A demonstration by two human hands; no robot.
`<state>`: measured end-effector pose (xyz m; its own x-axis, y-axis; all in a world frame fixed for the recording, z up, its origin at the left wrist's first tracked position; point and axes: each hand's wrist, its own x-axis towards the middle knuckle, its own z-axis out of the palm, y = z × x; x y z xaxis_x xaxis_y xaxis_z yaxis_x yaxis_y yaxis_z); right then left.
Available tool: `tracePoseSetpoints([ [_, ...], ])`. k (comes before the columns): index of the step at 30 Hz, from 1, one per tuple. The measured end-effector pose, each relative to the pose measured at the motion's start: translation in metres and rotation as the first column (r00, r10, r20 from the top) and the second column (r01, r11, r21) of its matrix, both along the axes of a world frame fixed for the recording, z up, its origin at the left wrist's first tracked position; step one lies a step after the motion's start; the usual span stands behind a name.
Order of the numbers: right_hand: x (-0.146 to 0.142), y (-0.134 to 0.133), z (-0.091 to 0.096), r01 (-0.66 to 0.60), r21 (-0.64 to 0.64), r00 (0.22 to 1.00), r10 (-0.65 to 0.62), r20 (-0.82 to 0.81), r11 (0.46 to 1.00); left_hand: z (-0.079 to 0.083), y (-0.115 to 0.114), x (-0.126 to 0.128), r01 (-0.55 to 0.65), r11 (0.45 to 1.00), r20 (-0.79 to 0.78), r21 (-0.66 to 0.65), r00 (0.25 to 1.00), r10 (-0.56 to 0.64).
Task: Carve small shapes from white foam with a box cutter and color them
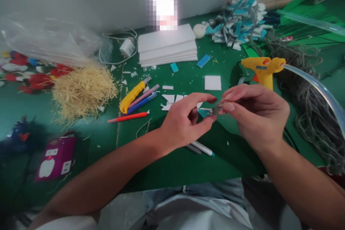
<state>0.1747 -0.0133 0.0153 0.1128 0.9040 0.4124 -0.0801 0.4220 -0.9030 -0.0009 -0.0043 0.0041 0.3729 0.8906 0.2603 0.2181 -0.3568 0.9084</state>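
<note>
Over the green table, my left hand (187, 120) curls its thumb and fingers round a small blue-and-white foam piece (206, 111). Its index fingertip is bent above the piece, and the thumb touches it from below. My right hand (260, 115) pinches a bit of grey yarn (216, 108) against the right end of that piece; how the two are joined is too small to tell. White foam scraps (168, 99) lie partly behind my left hand. A white marker (203, 148) and a grey pen lie below it. Beyond my right hand stands a yellow glue gun (265, 66).
At the back are stacked white foam sheets (167, 48) and a pile of blue-and-white tied pieces (239, 21). Grey yarn (312, 115) heaps on the right. Leftward lie a yellow cutter (133, 95), pens, straw (84, 91) and a purple box (56, 158).
</note>
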Motion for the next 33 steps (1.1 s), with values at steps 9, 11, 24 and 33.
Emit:
tracePoseSetpoints([
  [9,0.002,-0.002,0.002,-0.019,-0.018,0.996,0.021,0.092,1.000,0.010,-0.006,0.008,0.033,0.937,0.265,-0.349,0.962,0.065],
  [11,0.002,-0.002,0.001,-0.024,-0.002,0.997,0.024,0.075,1.000,0.009,-0.006,0.010,0.035,0.924,0.301,-0.382,0.950,0.088],
  [24,0.006,0.001,-0.003,0.016,-0.183,0.986,0.015,0.167,0.983,0.006,-0.001,0.010,-0.057,0.930,0.379,-0.362,0.903,0.203],
  [33,0.004,0.002,-0.004,-0.015,-0.040,0.979,0.023,0.203,0.999,0.005,-0.003,0.007,-0.034,0.948,0.340,-0.317,0.929,0.147],
])
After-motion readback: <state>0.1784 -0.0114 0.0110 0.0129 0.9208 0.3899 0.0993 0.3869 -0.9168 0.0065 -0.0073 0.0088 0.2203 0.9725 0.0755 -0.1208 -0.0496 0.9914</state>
